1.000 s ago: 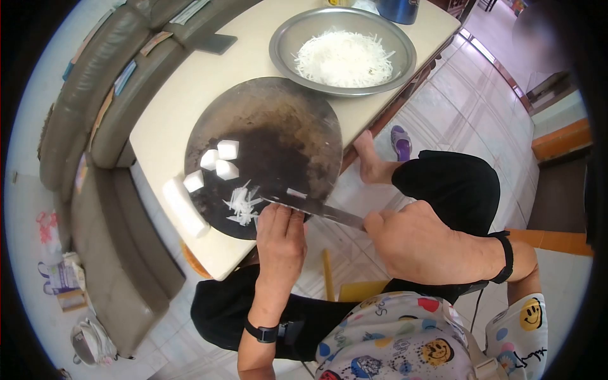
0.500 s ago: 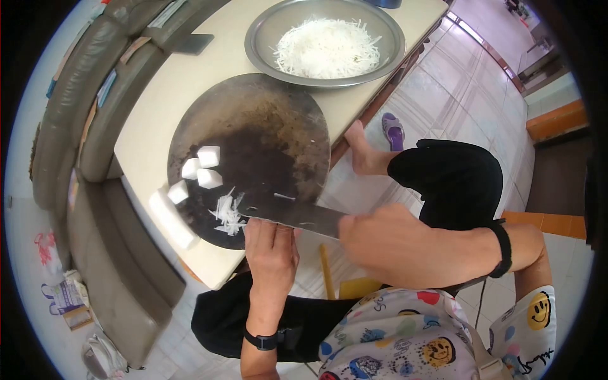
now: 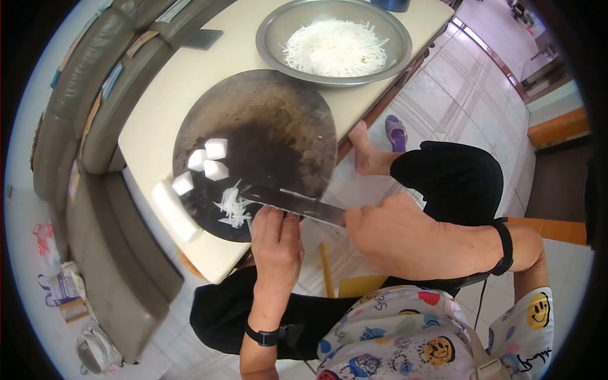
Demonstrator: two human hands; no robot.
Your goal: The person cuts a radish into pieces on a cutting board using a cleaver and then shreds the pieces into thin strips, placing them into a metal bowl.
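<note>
My right hand [image 3: 399, 237] is closed around the handle of a broad-bladed kitchen knife [image 3: 304, 206], whose blade points left over the near edge of a round, dark-stained chopping board [image 3: 272, 101]. Against the blade, the bent fingers of my left hand [image 3: 277, 237] press down at the board's edge; whatever lies under them is hidden. A small heap of white shreds [image 3: 234, 208], which look like radish, lies just left of the blade tip. Several white chunks [image 3: 216, 149] sit farther left on the board. One thin strip clings to the blade.
A metal basin [image 3: 269, 54] holding a pile of white shreds [image 3: 335, 47] stands beyond the board. A long white peeled piece [image 3: 176, 210] lies at the table's [image 3: 152, 126] left side. A dark flat object [image 3: 202, 39] rests near the far left edge. A grey sofa [image 3: 120, 253] stands leftward.
The view has shifted slightly, so the board and basin appear a little farther right. The knife and both hands keep nearly the same places at the board's near edge.
</note>
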